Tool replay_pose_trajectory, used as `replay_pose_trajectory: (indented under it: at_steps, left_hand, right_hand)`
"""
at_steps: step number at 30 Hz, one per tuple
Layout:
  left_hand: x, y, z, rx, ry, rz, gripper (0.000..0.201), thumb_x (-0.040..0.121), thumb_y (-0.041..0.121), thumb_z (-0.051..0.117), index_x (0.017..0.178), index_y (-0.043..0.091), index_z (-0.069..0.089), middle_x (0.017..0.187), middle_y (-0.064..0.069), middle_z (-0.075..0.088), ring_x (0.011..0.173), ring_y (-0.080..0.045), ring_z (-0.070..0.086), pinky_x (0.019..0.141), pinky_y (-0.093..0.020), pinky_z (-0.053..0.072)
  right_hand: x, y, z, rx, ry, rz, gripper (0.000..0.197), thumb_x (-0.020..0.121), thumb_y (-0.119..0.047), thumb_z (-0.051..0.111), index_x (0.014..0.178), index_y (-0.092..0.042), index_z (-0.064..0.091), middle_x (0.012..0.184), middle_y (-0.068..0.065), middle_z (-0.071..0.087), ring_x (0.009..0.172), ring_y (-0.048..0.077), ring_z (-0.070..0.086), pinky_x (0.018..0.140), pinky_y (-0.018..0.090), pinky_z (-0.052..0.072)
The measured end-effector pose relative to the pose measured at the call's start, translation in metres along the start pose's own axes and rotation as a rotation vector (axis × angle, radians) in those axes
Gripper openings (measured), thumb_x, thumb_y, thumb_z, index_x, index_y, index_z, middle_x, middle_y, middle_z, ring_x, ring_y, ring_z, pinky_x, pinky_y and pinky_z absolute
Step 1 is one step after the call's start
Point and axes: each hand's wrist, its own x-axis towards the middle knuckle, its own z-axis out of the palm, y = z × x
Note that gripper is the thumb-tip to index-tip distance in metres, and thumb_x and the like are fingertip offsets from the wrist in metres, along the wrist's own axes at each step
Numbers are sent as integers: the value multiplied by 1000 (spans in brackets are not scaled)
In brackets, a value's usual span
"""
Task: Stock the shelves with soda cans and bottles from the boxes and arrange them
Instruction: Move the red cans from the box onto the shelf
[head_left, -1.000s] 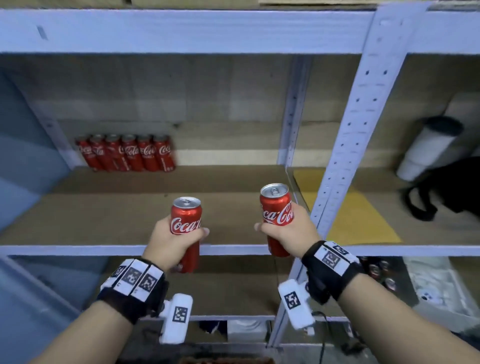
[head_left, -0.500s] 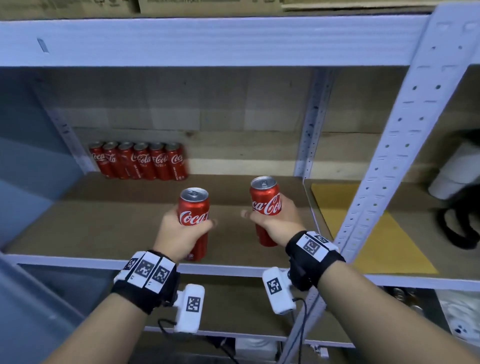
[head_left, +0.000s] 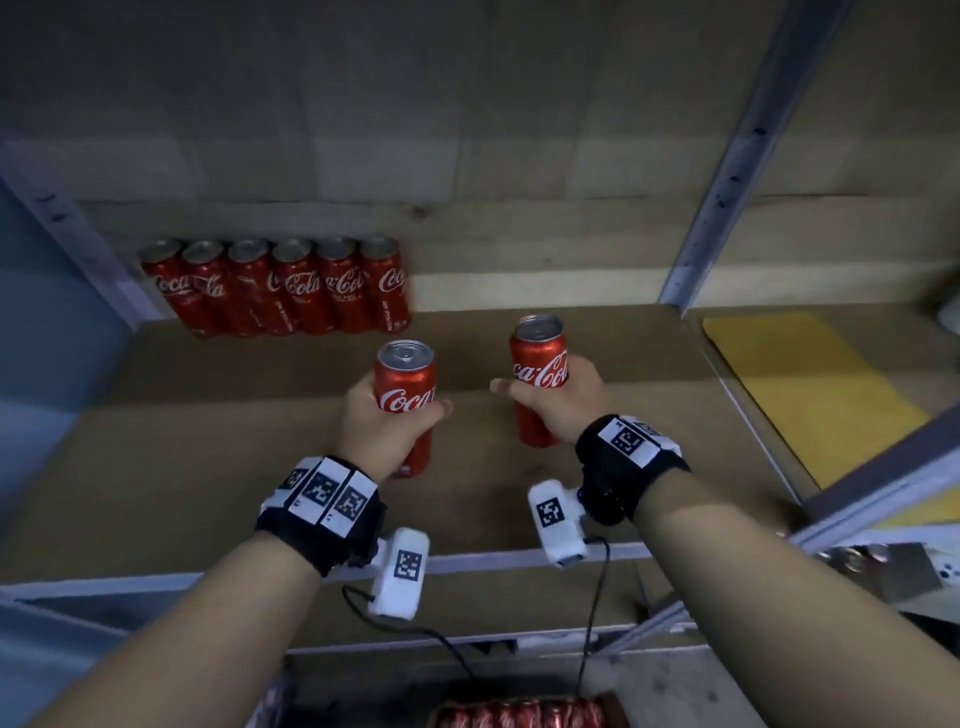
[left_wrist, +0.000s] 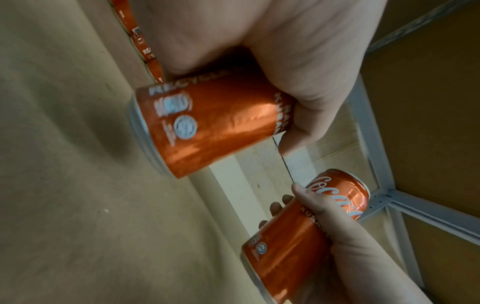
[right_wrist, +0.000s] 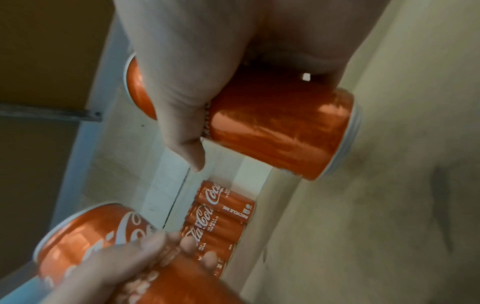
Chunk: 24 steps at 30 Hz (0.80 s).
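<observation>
Ahead of both hands, the can row (head_left: 275, 286) looks closer now; left hand (head_left: 382, 431) and right hand (head_left: 558, 402) each grip a can, nearly placing them.

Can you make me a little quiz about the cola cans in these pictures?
1. How many cans stand in the row at the back of the shelf?
2. True or false: the left hand holds a can.
3. The yellow sheet lies on which side of the hands: A) left, B) right?

Key: 1) six; 2) true, and the right hand holds another can; 3) B.
</observation>
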Motion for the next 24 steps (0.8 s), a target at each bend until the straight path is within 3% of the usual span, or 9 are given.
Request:
replay_pose_trajectory:
  at_steps: [4, 9, 12, 15, 19, 22, 24]
  left_hand:
    - [14, -8, 3, 15, -12, 14, 41, 68, 10, 91, 100, 20, 66, 93, -2, 74, 84, -15, 71, 77, -27, 53]
    - [16, -17, 14, 22, 22, 29, 41, 70, 7, 89, 96, 24, 63, 88, 3, 72, 71, 0, 67, 69, -17, 50]
    - [13, -23, 20, 15, 62, 24, 46, 70, 9, 89, 105, 24, 63, 92, 4, 72, 76, 1, 67, 68, -12, 49]
    - [10, -29, 24, 39, 67, 42, 50, 71, 10, 89, 111, 22, 61, 94, 10, 69, 78, 5, 65, 65, -3, 45]
    - [8, -36, 20, 107, 41, 62, 57, 69, 16, 91, 117, 16, 61, 101, 5, 71, 91, -6, 68, 79, -18, 50]
    - [7, -36, 8, 160, -20, 72, 70, 64, 16, 94, 122, 20, 55, 105, 10, 68, 96, -3, 64, 81, -17, 48]
    - [3, -39, -2, 171, -19, 84, 78, 61, 14, 96, 125, 23, 52, 109, 14, 66, 99, 1, 63, 84, -18, 48]
  right_hand:
    - [8, 11, 17, 12, 1, 11, 29, 73, -18, 92, 86, -9, 68, 75, 0, 68, 62, 7, 61, 55, 9, 47]
    - [8, 24, 28, 1, -39, -4, 49, 69, -18, 94, 108, -11, 65, 91, -3, 71, 79, 6, 64, 65, 9, 47]
    - [5, 31, 28, 28, -50, -24, 46, 71, -15, 93, 105, -20, 62, 90, -7, 69, 79, 1, 63, 62, 3, 45]
    - [4, 39, 27, 19, -55, -51, 43, 73, -15, 91, 98, -27, 59, 88, -9, 69, 74, -3, 63, 62, 6, 47]
    - [5, 39, 23, -13, -98, -70, 58, 69, -27, 95, 115, -19, 60, 98, -10, 69, 87, -1, 65, 78, 15, 54]
    - [2, 43, 13, -33, -102, -61, 77, 61, -39, 97, 122, -30, 50, 107, -17, 65, 99, -1, 63, 87, 17, 51]
    - [-2, 50, 5, -49, -53, -92, 87, 53, -51, 95, 126, -36, 49, 113, -17, 66, 107, 3, 65, 96, 26, 53]
